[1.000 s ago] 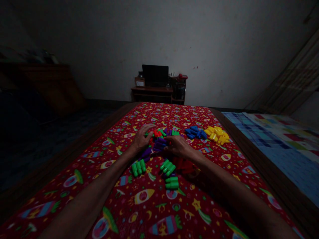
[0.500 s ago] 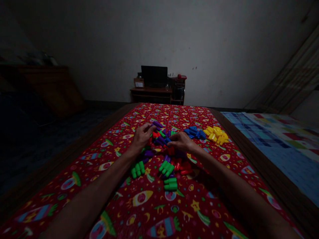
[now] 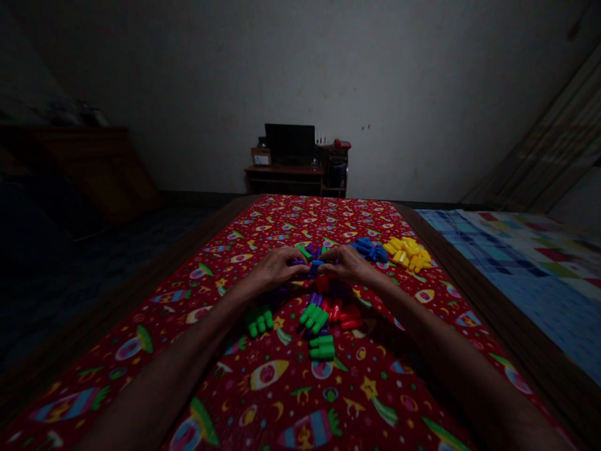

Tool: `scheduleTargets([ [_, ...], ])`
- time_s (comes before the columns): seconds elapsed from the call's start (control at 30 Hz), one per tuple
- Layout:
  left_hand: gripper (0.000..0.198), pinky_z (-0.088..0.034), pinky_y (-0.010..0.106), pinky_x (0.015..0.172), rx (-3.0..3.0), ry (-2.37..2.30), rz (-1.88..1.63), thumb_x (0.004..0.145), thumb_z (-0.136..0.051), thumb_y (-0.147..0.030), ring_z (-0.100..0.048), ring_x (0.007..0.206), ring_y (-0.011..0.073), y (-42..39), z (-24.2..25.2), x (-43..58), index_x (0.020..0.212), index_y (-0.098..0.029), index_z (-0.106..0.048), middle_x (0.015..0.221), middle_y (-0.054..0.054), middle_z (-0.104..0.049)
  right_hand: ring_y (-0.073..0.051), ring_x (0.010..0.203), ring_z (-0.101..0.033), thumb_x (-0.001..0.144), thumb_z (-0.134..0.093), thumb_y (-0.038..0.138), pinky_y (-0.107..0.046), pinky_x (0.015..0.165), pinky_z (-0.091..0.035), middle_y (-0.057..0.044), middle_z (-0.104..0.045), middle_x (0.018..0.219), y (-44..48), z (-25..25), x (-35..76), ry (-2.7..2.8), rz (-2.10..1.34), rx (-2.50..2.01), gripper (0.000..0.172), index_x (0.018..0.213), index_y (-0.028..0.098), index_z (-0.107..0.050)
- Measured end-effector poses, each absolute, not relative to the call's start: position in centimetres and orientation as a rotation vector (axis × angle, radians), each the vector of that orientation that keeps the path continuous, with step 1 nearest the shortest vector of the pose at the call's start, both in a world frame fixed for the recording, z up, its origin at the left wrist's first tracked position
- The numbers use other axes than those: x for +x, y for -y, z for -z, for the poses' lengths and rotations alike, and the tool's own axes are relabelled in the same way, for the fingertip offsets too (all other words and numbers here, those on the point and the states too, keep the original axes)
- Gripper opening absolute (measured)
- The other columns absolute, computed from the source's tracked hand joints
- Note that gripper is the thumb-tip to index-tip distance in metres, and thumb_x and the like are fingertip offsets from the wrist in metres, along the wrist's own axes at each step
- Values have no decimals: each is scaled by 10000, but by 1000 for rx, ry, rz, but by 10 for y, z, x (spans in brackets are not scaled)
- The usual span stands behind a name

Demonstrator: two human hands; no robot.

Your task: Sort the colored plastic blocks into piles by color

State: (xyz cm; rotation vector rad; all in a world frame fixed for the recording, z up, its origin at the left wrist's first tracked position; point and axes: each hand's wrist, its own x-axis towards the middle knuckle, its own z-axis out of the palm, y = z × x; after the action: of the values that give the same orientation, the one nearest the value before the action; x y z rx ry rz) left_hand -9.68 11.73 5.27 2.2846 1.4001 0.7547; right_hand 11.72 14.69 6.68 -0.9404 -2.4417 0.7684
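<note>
My left hand (image 3: 280,265) is closed, its thumb and fingers pinching what looks like a purple toy block (image 3: 297,263), mostly covered by the fingers. Facing it, my right hand (image 3: 346,262) pinches a small blue toy block (image 3: 317,264). The two sets of fingertips are close together, and I cannot tell whether the two blocks are joined. Below the hands lie red blocks (image 3: 350,317), a green block (image 3: 313,318) over purple ones, and another green block (image 3: 322,347). One more green block (image 3: 259,321) rests under my left forearm's side.
A heap of blue blocks (image 3: 369,248) and a heap of yellow blocks (image 3: 407,254) lie to the right. A red patterned cloth (image 3: 300,394) covers the surface. Beyond its far edge stands a desk (image 3: 284,175) with a monitor (image 3: 290,141). Patterned bedding (image 3: 530,282) is at the right.
My left hand has come down and to the right, toward my right hand. The purple block that stuck up by its fingertips no longer shows there. The right hand stays almost in place.
</note>
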Motion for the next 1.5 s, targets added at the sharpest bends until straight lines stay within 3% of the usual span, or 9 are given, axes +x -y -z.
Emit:
scheduleTargets([
  [0.2,294,-483,300,746,2399,-1559,-714,769,-577,-482,-619,762,207,-127,-47,-117,709,-220,-696,750,39,-687,-74,517,-328,764,-564,424,-213,506,-201,48,-349,512,-165,-66,136,2383,-598,-1069,357,620,114,-664],
  [0.37,349,-498,307,807,2393,-1362,-753,787,-567,-539,-644,874,215,-134,-42,-119,789,-225,-718,902,47,-717,-121,538,-466,826,-488,338,-239,515,-252,-4,-525,552,-191,-65,174,2138,-297,-1489,316,711,129,-696],
  [0.53,456,-456,389,968,2297,-1640,-1117,869,-402,-538,-621,1015,242,-140,-31,-130,912,-189,-694,1038,100,-703,-184,685,-590,862,-483,307,-269,566,-300,-104,-694,771,-199,-60,196,2130,84,-1787,296,822,153,-733],
  [0.8,597,-416,441,1033,2237,-1595,-917,828,-429,-597,-562,1167,282,-147,-1,-152,1193,-163,-616,1253,131,-625,-253,843,-662,902,-457,342,-289,609,-362,-174,-714,933,-198,-54,198,2120,120,-2025,345,949,128,-724],
  [0.93,507,-319,488,1096,2435,-1623,-813,778,-592,-495,-483,1252,293,-145,-3,-139,1215,-238,-602,1306,91,-582,-265,900,-659,929,-426,349,-296,647,-390,-191,-706,970,-196,-52,195,2136,185,-2017,370,981,118,-710],
  [1.0,443,-340,481,1077,2509,-1691,-738,761,-641,-417,-495,1234,291,-145,-3,-133,1169,-244,-617,1269,83,-601,-260,926,-652,937,-415,345,-293,670,-397,-184,-702,1001,-194,-52,194,2137,209,-1999,365,985,129,-705],
  [1.2,319,-444,417,953,2539,-1916,-747,805,-598,-273,-593,1064,274,-142,2,-131,1115,-199,-582,1102,101,-646,-227,890,-643,921,-421,294,-280,701,-405,-138,-716,981,-191,-56,192,2071,236,-1837,330,996,158,-712],
  [1.4,211,-496,368,848,2587,-1825,-947,815,-591,-375,-593,986,248,-142,-2,-133,926,-196,-573,1054,90,-585,-207,724,-660,873,-464,277,-281,663,-430,-89,-725,757,-193,-81,200,1827,198,-1555,319,785,154,-745],
  [1.5,160,-495,364,832,2588,-1781,-927,822,-543,-316,-609,932,241,-144,-3,-131,904,-184,-581,984,86,-622,-198,691,-668,851,-477,274,-274,647,-454,-85,-727,737,-193,-94,204,1673,101,-1387,311,808,133,-751],
])
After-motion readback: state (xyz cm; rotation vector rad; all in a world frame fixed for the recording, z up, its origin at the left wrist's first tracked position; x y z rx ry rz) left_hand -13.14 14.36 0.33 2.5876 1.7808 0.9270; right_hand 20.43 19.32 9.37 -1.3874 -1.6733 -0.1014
